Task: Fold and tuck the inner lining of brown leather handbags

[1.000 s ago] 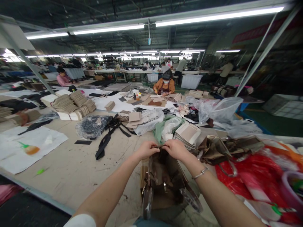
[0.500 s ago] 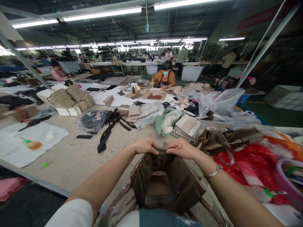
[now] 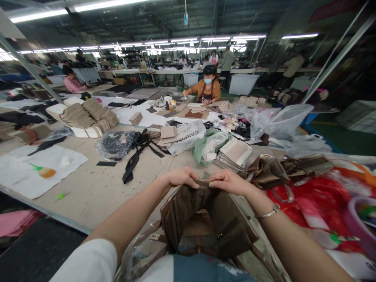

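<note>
A brown bag (image 3: pixel 205 219) stands open toward me at the near edge of the worktable (image 3: pixel 96 188). My left hand (image 3: pixel 180 177) and my right hand (image 3: pixel 227 181) both pinch its far top rim, fingers closed over the edge, a few centimetres apart. A silver bangle (image 3: pixel 268 212) sits on my right wrist. Clear plastic wrap (image 3: pixel 141 250) hangs around the bag's lower left side near my lap.
Just beyond my hands lie a stack of beige panels (image 3: pixel 233 154), a green and white plastic bag (image 3: pixel 210 149), black straps (image 3: pixel 135 156) and more brown bags (image 3: pixel 273 170). Red plastic (image 3: pixel 308 203) covers the right. A person in orange (image 3: pixel 209 88) works across the table.
The bag has been pulled toward me and now gapes open, showing its inside. Both hands kept their pinch on the rim. The view tilted slightly upward.
</note>
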The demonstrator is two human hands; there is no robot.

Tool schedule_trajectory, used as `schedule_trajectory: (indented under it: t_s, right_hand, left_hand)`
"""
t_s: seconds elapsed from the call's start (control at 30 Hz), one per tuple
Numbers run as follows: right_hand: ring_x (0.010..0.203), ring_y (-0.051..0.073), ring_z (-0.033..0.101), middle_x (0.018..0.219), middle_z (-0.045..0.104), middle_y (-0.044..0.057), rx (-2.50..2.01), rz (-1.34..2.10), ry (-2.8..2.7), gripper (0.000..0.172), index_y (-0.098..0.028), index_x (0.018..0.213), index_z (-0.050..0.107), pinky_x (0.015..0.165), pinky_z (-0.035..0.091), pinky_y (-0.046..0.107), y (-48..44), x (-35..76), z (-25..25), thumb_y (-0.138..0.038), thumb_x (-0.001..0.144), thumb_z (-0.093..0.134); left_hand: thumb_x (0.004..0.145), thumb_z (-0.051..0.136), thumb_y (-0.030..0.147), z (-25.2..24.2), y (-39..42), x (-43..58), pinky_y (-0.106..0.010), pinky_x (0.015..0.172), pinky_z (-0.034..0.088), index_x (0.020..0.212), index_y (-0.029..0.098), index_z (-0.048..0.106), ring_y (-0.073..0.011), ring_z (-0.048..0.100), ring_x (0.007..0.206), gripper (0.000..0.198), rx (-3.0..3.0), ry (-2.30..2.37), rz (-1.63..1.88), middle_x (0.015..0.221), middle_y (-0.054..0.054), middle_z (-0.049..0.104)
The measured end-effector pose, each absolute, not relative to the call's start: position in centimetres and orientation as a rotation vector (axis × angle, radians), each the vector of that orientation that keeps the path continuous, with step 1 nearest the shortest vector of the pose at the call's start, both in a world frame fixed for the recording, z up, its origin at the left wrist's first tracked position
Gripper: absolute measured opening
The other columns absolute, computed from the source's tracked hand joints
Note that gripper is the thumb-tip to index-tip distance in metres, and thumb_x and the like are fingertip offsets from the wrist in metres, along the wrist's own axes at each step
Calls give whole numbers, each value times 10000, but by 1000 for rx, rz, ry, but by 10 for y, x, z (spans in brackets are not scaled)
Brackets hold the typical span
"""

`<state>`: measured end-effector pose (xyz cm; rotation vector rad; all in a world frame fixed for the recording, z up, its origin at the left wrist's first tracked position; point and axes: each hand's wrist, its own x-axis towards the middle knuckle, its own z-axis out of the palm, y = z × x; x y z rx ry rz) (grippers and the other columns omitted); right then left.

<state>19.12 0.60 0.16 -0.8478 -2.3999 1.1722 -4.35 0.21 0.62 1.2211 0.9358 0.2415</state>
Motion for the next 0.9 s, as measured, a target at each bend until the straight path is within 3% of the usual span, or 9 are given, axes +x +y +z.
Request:
schedule_trajectory:
  t_s: [0.17,0.4,0.57,0.73,0.9]
  right_hand:
    - [647,134,538,675,620,13,-923,1140,-2292,282,-150,766,688,611,405,239,11,187,-2,-412,807,590]
    - [706,146,562,746,642,18,-1059,643,-2270,139,-188,818,660,668,410,250,23,180,-6,-310,799,597]
    - [741,160,571,792,661,25,-1350,494,-2289,154,-202,796,662,681,400,256,27,174,-18,-330,806,576]
    - [818,177,588,897,677,32,-1386,588,-2388,236,-229,958,674,684,396,244,22,171,-16,-361,776,603]
    - [693,164,593,771,690,21,-1510,643,-2355,320,-245,887,710,593,379,242,21,167,-12,-462,850,479]
  left_hand:
    - [539,720,254,7,7,-45,-220,493,399,701,112,696,-107,500,480,217,1236,985,283,569,-1,634]
    - [676,594,272,8,19,-40,-206,468,265,687,144,674,-87,399,494,151,1797,1309,404,520,42,511]
    - [724,558,264,-23,22,-33,-212,560,349,790,141,679,-123,497,606,185,1849,1432,494,634,12,595]
    - [708,603,282,-28,20,-36,-232,667,422,970,153,669,-160,573,733,300,1913,1295,477,825,-12,677]
    - [742,594,330,-11,18,-35,-233,699,431,989,150,674,-180,602,804,316,1958,1235,486,904,-41,700]
